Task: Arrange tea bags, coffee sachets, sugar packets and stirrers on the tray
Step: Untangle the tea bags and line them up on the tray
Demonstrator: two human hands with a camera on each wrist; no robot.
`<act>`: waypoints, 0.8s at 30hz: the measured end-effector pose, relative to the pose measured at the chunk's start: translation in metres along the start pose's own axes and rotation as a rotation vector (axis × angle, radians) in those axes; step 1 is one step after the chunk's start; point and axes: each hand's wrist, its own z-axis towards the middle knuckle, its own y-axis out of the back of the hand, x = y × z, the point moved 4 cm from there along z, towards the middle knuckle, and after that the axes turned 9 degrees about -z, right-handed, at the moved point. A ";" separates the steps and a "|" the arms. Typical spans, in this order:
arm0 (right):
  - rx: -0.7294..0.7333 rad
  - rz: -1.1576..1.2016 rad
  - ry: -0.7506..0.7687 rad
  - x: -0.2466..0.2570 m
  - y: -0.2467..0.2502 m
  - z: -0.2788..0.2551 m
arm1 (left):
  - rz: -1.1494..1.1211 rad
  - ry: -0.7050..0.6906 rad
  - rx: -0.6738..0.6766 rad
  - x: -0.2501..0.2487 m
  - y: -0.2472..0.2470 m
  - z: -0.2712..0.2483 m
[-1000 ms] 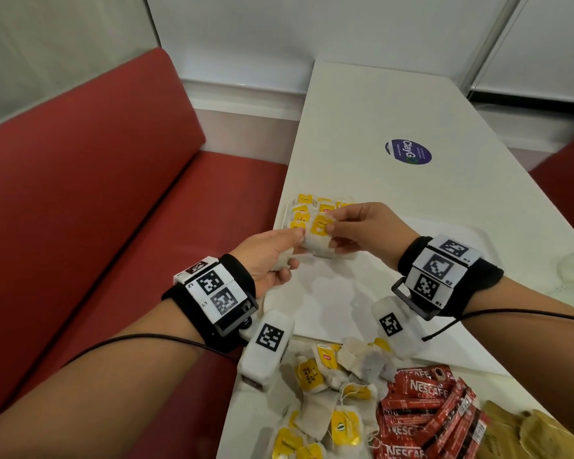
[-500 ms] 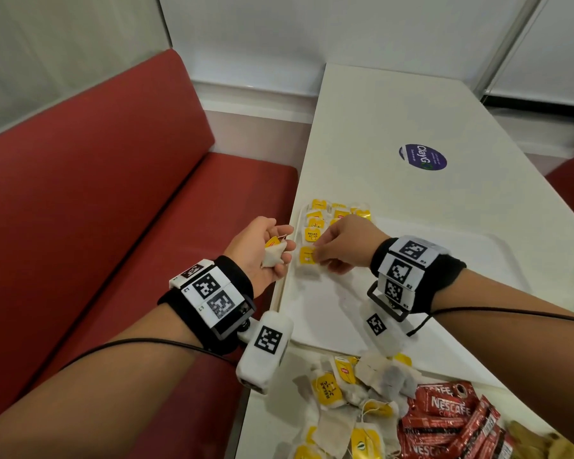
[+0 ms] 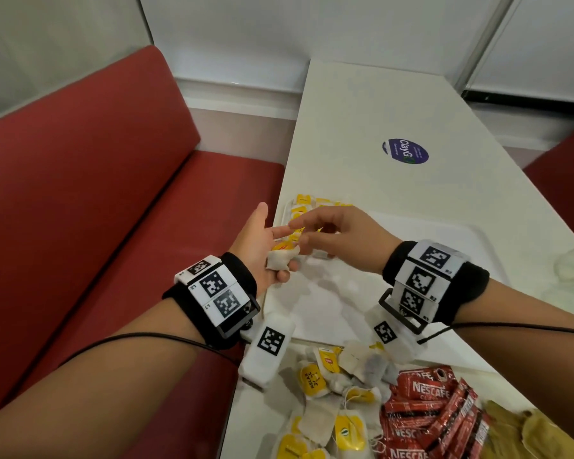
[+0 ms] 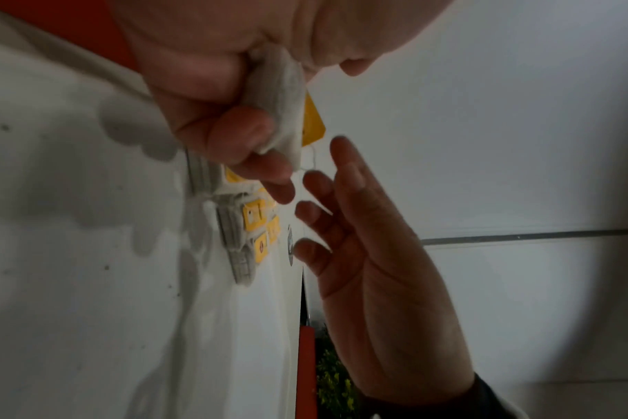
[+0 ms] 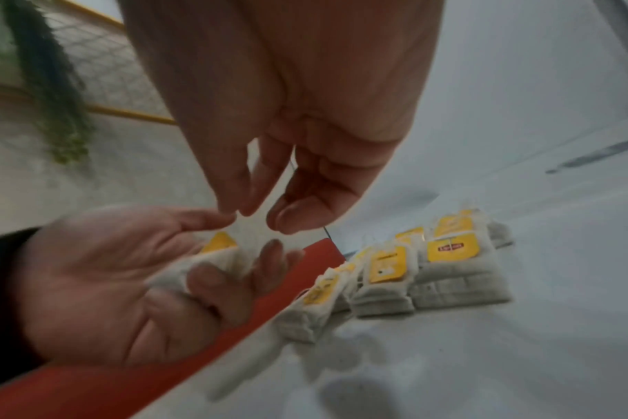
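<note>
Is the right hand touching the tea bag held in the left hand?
Apart. The right wrist view shows the right hand empty, fingertips hovering above the tea bag that the left hand curls around.

Even indoor light, soft shadows on the tray (image 3: pixel 332 293) — wrist views blurred, dim, vignetted — wide-angle edge bending.

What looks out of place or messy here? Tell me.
The loose tea bags lie in a jumbled heap on the table near the tray, overlapping the coffee sachets, unlike the neat rows of tea bags on the tray. The left hand holds one tea bag. Nothing looks spilled or torn.
</note>
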 end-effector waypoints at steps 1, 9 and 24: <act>0.015 -0.069 0.064 0.004 -0.001 -0.005 | 0.025 -0.004 0.028 0.002 -0.005 -0.001; -0.242 -0.294 0.285 -0.008 0.012 -0.029 | 0.138 0.050 0.157 0.016 -0.028 -0.013; -0.041 0.333 -0.204 -0.038 0.017 -0.038 | 0.311 -0.154 0.108 0.020 -0.029 -0.012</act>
